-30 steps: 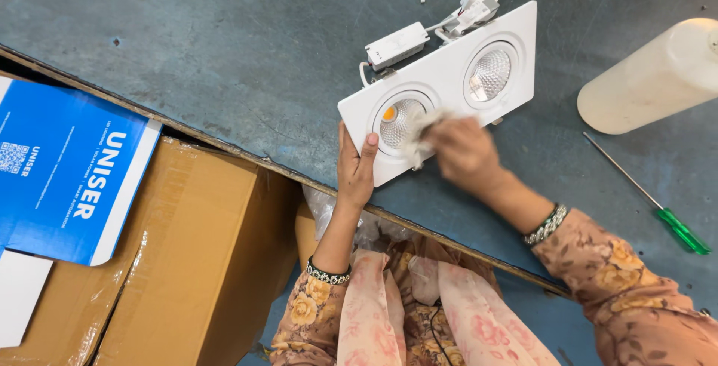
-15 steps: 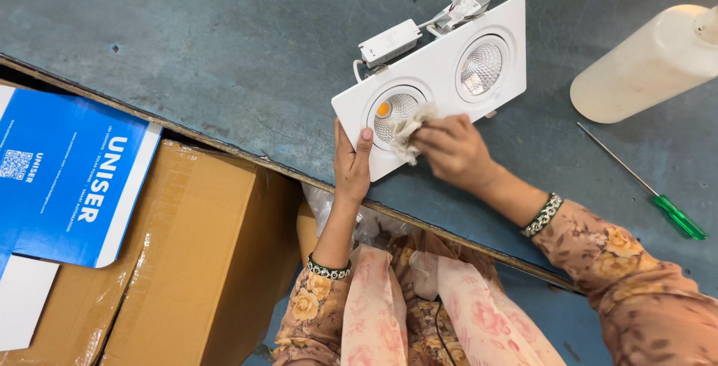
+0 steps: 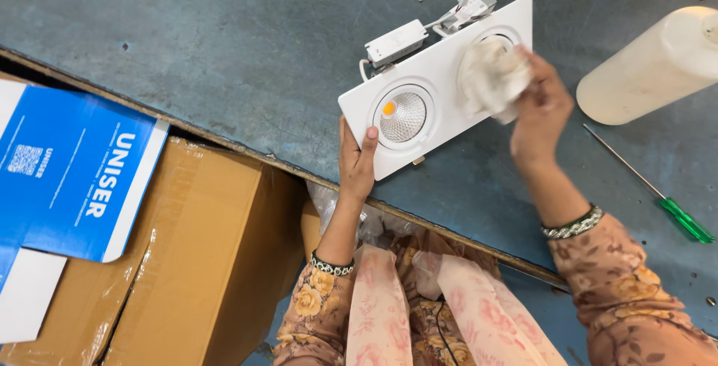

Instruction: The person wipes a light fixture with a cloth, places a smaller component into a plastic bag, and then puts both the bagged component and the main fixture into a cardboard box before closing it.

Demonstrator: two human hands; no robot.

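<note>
Cloth (image 3: 492, 76) moved over to the far lamp now, right hand (image 3: 540, 112) bunching it there. Left hand (image 3: 357, 158) grips the white twin downlight (image 3: 441, 89) near corner. Bottle (image 3: 652, 67) and green screwdriver (image 3: 649, 186) sit right of the right hand.

Grey-blue worktable (image 3: 187, 44), brown cardboard box (image 3: 202, 261) below its edge, even light
</note>
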